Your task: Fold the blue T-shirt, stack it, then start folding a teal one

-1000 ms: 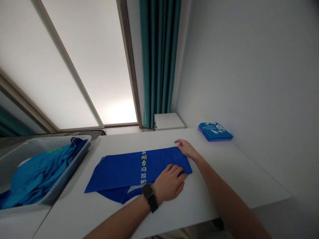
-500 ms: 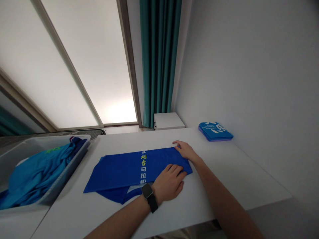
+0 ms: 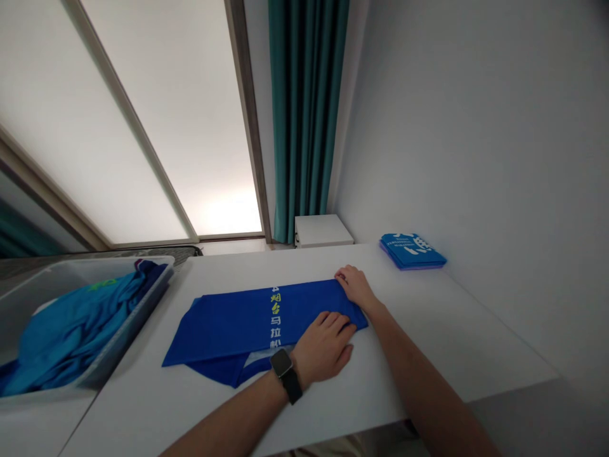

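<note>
A blue T-shirt with white and yellow characters lies on the white table, folded into a long strip. Part of its neckline shows below the near edge. My left hand, wearing a black watch on the wrist, rests open and palm down on the shirt's near right part. At the far right corner is my right hand, its fingers drawn together on the fabric edge. The fingertips' exact hold on the cloth is partly hidden.
On the left stands a translucent plastic bin with crumpled blue clothes. A stack of folded blue garments sits by the wall at the table's far right. Beyond the table are a white cabinet and a green curtain.
My right hand's fingers have drawn in from a more stretched pose and closed at the shirt's far right corner. My left hand stays on the cloth.
</note>
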Motion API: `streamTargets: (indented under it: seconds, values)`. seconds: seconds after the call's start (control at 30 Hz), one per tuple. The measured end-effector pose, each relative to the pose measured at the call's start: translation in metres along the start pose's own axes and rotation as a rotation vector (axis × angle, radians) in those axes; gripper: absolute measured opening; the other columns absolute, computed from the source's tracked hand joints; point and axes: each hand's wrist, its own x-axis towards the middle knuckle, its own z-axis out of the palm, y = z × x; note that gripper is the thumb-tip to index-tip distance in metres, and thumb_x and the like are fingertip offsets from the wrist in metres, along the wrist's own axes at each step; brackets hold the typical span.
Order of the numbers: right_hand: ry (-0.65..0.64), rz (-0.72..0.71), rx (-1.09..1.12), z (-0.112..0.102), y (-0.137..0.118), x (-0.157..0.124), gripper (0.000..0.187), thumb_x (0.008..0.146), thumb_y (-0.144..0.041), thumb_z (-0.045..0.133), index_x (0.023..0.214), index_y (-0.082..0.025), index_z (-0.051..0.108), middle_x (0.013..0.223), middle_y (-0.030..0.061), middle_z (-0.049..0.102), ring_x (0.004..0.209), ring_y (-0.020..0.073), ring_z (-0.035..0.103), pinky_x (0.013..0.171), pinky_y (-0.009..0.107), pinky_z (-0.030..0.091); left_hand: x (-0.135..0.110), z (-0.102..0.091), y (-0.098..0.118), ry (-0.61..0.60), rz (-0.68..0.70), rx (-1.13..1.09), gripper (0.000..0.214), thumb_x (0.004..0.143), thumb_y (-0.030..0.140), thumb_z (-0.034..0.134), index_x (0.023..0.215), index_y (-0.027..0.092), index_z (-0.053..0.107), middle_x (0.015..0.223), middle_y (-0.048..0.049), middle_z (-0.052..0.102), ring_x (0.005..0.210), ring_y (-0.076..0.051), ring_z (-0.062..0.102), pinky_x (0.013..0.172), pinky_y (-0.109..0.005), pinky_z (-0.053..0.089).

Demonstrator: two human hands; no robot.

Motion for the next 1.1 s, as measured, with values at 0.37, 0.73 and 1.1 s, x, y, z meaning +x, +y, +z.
streamTargets:
  seconds: [0.37,0.73,1.1]
  values:
    - [0.124,-0.056,0.011,-0.021,-0.015,-0.008,0.041,0.095,-0.02,0.03,0.119,-0.014,0.062,0.12,0.0125,0.065,0.113,0.0229,0.056,0.101,0.039,0.041,-0.04,-0.05,-0.067,-0.029,-0.205,0.13,0.049,0.1,0.035,0.036,0.145,0.017,0.038,0.149,-0.0099,0.044,0.136,-0.023,0.041,0.114,-0.042,0.029]
    - [-0.191,-0.191,-0.142,0.008,-0.102,-0.045,0.064,0.099,-0.052,0.023,0.15,-0.015,0.035,0.156,0.0111,0.032,0.145,0.0242,0.024,0.118,0.046,0.019,-0.127,-0.064,-0.128,-0.122,-0.377,0.208,0.059,0.099,0.054,0.032,0.149,0.023,0.035,0.155,-0.0085,0.035,0.143,-0.024,0.03,0.117,-0.044,0.022]
    - [-0.172,-0.091,-0.259,0.018,-0.086,-0.051,0.076,0.096,-0.061,0.019,0.15,-0.009,0.031,0.156,0.0138,0.029,0.146,0.0253,0.021,0.119,0.044,0.015,-0.158,-0.072,-0.158,-0.092,-0.53,0.221,0.057,0.099,0.053,0.03,0.15,0.027,0.033,0.156,-0.0049,0.033,0.144,-0.023,0.029,0.118,-0.044,0.017]
